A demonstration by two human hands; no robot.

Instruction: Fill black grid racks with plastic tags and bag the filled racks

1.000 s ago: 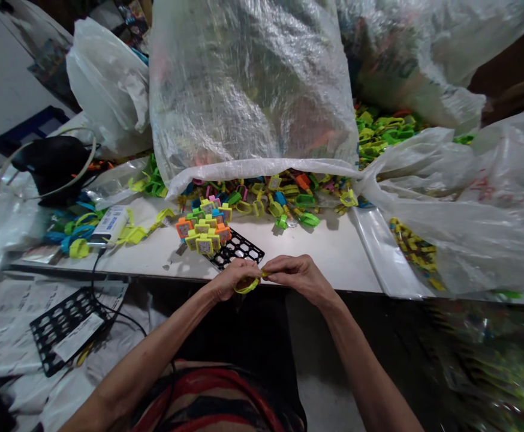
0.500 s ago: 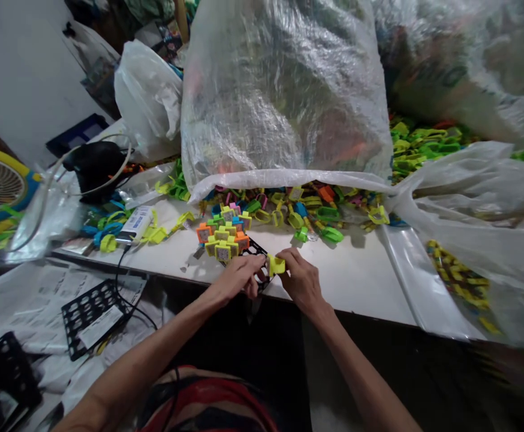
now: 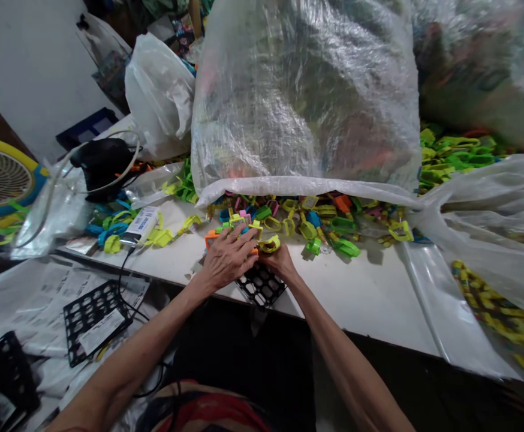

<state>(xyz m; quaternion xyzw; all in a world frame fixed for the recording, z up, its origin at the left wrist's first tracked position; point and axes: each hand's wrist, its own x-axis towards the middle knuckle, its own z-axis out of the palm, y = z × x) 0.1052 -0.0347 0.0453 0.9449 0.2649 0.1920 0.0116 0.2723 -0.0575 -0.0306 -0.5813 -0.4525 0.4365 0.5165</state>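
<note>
My left hand (image 3: 226, 258) lies with fingers spread over a cluster of coloured plastic pieces with square faces (image 3: 256, 228), like toy watches, and covers many of them. Its fingers touch the pieces. Beside it, my right hand (image 3: 280, 261) is closed on a yellow toy watch (image 3: 270, 243) whose curved band sticks up; its fingertips are partly hidden. Below both hands, the black tray with rows of holes (image 3: 262, 287) shows its bare front part at the table edge. The cluster stands on the tray's far part.
Loose bright toy watches (image 3: 307, 229) lie along the front of a big clear plastic bag (image 3: 302, 102). A white box-like device with a cable (image 3: 141, 225) is at left. Another black holed tray (image 3: 93, 321) rests lower left, near a fan (image 3: 1, 177). Plastic sheeting (image 3: 500, 204) drapes at right.
My right hand has moved left and away from me with the yellow toy watch, up to the cluster. My left hand has shifted onto the cluster, its fingers spreading and uncovering the tray's front.
</note>
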